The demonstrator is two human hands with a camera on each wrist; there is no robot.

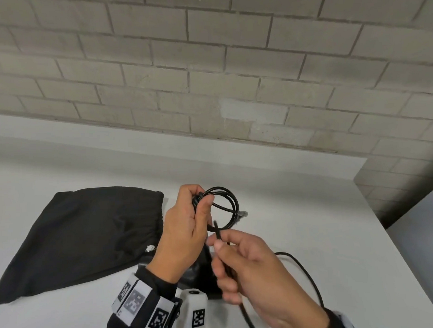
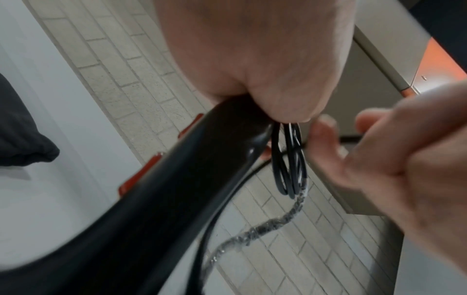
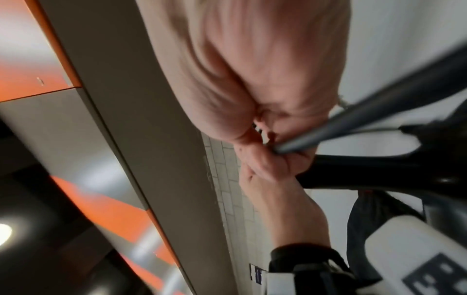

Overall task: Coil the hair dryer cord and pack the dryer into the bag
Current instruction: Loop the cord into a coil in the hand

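Left hand (image 1: pixel 182 229) closed round glossy black plastic hair dryer handle (image 2: pixel 156 199), gathered loops of thin black cord (image 1: pixel 224 205) pinched under thumb so coil cannot spring apart. Right hand (image 1: pixel 254 268) just beside it, fingers curled round slack cord, likely feeding next loop. Flat black fabric drawstring bag (image 1: pixel 77 239) lies left of left hand on white bench (image 1: pixel 311 209), dryer not yet inside.

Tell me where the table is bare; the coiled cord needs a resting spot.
Bare white table lies right of the black fabric bag up to the brick wall. Crowded: near edge, where left hand and right hand hold the black cord.
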